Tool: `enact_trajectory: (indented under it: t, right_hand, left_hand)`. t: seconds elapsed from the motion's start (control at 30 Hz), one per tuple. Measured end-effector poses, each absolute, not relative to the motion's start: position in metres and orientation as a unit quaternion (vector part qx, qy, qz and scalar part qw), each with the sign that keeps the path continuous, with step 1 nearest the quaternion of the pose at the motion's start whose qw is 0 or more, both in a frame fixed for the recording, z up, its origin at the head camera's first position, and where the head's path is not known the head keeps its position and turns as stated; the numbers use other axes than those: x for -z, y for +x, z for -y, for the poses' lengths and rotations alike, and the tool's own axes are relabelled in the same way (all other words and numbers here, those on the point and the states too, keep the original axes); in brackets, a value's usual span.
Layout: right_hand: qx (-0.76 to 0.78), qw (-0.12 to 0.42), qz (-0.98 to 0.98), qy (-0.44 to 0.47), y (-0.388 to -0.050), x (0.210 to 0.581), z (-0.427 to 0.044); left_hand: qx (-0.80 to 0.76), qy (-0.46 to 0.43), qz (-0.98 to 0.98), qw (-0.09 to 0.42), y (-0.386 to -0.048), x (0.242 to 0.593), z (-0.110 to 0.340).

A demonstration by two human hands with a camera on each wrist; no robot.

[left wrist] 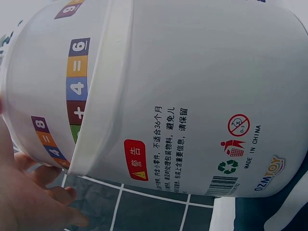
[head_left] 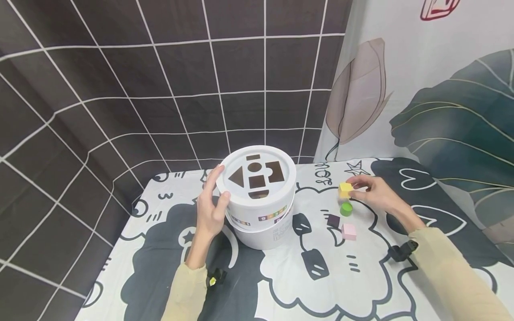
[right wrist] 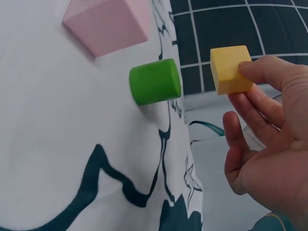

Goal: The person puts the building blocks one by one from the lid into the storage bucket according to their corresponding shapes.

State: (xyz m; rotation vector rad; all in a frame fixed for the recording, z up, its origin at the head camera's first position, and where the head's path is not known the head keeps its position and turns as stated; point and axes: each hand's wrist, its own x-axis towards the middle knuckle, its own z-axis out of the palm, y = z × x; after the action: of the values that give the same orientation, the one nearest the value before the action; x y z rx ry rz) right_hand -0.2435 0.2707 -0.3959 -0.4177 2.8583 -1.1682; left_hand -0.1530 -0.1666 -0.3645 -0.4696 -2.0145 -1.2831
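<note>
Left hand [head_left: 209, 209] was raised, fingers [head_left: 211, 179] extended and thumb [head_left: 222, 201] spread apart from them; left forearm [head_left: 185, 287], sleeved, angled forward. Right hand [head_left: 375, 192] pinched between thumb and fingertips, palm [right wrist: 281, 178] toward the wrist camera; right forearm [head_left: 453, 267], likewise sleeved, reached inward from the right.

yellow block [right wrist: 225, 72], white bucket [head_left: 254, 210], white-gridded dark backdrop [head_left: 237, 67]

Dark backdrop [head_left: 237, 67] gridded in white, pale leaf-print curtain [head_left: 417, 53] beside it, cartoon-patterned cloth [head_left: 345, 285] below
</note>
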Motion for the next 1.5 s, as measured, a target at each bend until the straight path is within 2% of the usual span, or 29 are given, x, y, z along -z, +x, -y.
enact_trajectory:
  t: [0.83, 1.23, 1.5]
  right_hand:
    - [0.403, 0.009, -0.898, -0.175, -0.236, 0.353, -0.252]
    - [0.398, -0.033, -0.895, -0.198, -0.229, 0.332, -0.242]
    - [0.402, -0.043, -0.891, -0.207, -0.223, 0.316, -0.228]
  left_hand:
    - [0.491, -0.181, 0.779, 0.345, -0.155, 0.365, 0.167]
    - [0.493, -0.183, 0.777, 0.345, -0.154, 0.364, 0.166]
    - [0.491, -0.18, 0.778, 0.348, -0.154, 0.365, 0.167]
